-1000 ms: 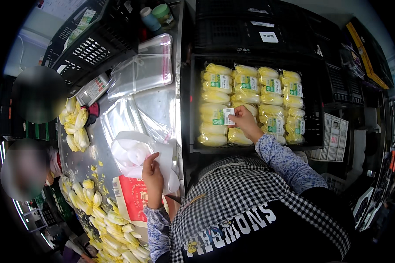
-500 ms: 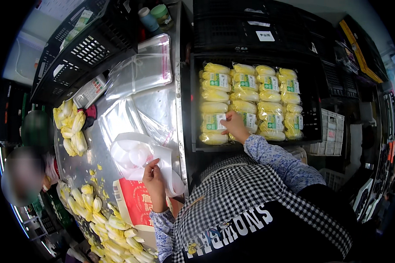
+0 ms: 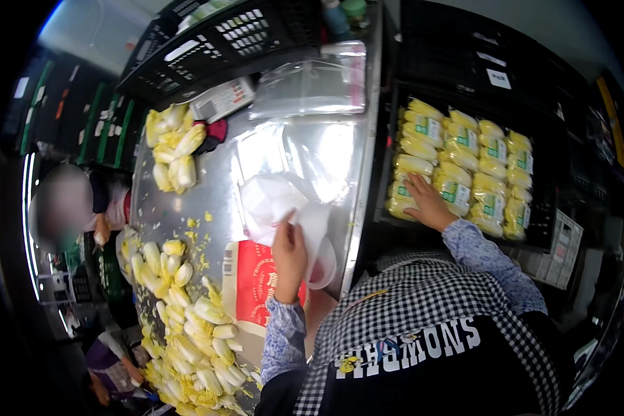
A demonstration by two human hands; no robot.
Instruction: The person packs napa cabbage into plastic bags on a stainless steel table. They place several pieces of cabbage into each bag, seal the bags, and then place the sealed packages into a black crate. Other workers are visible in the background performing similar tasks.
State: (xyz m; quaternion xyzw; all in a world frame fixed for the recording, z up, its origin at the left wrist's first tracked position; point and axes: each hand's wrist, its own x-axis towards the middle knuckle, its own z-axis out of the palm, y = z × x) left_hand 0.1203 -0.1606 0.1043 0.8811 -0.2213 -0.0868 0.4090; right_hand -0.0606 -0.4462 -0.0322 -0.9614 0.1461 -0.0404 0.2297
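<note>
My right hand (image 3: 428, 202) lies with fingers spread on a clear-wrapped pack of yellow baby cabbages (image 3: 401, 206) with a green and white label. That pack sits at the near left corner of a black crate (image 3: 545, 208), where several similar labelled packs are set in rows. My left hand (image 3: 290, 255) is over the steel table, its fingers closed together at the edge of a white label roll (image 3: 270, 201). A loose white strip (image 3: 317, 239) curls down beside it. Whatever those fingertips pinch is too blurred to make out.
Loose cabbages (image 3: 194, 326) are heaped at the table's near left, with another small pile (image 3: 173, 145) beyond. Clear plastic bags (image 3: 308, 87), a scale (image 3: 222, 98), a black basket (image 3: 236, 41) and a red printed sheet (image 3: 256, 277) are also there. Co-workers (image 3: 111, 201) stand at left.
My right hand has gone from pinching at the pack's label to lying flat on the pack. The whole view has swung, moving table and crate rightward. The left hand stays by the roll.
</note>
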